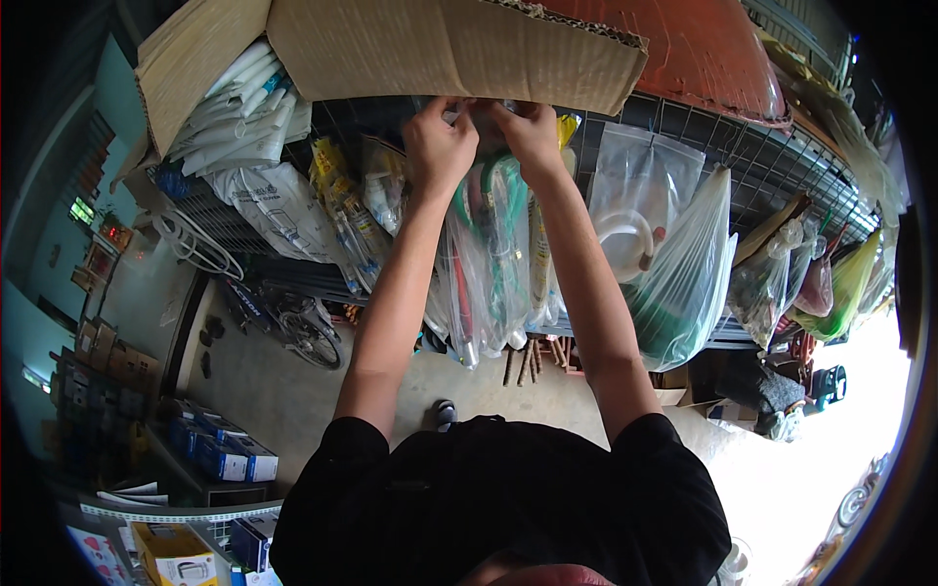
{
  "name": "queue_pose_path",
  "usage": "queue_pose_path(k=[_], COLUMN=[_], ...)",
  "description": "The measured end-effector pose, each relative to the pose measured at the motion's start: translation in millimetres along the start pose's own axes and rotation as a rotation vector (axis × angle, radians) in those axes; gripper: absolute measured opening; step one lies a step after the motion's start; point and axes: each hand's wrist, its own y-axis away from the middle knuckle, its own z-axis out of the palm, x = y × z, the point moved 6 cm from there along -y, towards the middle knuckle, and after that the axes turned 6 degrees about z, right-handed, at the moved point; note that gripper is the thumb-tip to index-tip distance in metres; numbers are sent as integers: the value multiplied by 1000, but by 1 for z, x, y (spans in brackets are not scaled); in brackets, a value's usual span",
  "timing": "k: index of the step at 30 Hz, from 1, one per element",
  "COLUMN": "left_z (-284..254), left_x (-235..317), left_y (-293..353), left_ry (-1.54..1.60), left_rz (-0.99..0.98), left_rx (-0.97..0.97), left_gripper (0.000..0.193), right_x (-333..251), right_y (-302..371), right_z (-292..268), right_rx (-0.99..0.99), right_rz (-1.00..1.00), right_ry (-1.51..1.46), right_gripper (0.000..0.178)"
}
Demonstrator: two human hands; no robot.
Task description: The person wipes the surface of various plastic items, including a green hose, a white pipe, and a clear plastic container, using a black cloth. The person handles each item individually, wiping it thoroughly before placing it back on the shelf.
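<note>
I look down past black sleeves [354,451] at a left hand [442,148] and a right hand [532,145], raised to a dark wire rack [731,146] on the far side. Their fingers are bent close together at the top of a clear plastic bag [489,313]; a brown cardboard flap [449,54] partly covers the tips, so I cannot tell whether they grasp it. The bag hangs between the forearms [403,293], green coils [505,195] showing through. To its right hang a clear pouch [647,161] and a bulging translucent bag [692,264]; to its left, yellow packets [332,181]. Nearer, on the left, a bicycle [305,327] stands on the floor [264,400].
</note>
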Motion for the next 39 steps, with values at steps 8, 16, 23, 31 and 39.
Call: queue_pose_path(k=[8, 16, 23, 31, 39], left_z=[11, 17, 19, -9, 2], left_x=[-36, -46, -46, 1, 41], left_y=[-9, -6, 4, 20, 123], left_ry=[270, 424, 538, 33, -516], left_rz=[-297, -480, -585, -97, 586], left_rx=[-105, -126, -117, -31, -473], left_gripper=[23, 23, 24, 41, 45], right_x=[16, 17, 37, 7, 43], right_y=[-7, 0, -11, 26, 150], right_z=[-1, 5, -6, -11, -67], right_rx=[88, 209, 208, 154, 249], right_rz=[77, 115, 49, -129, -117], right_ry=[13, 76, 215, 539, 196], right_gripper=[19, 21, 33, 41, 51])
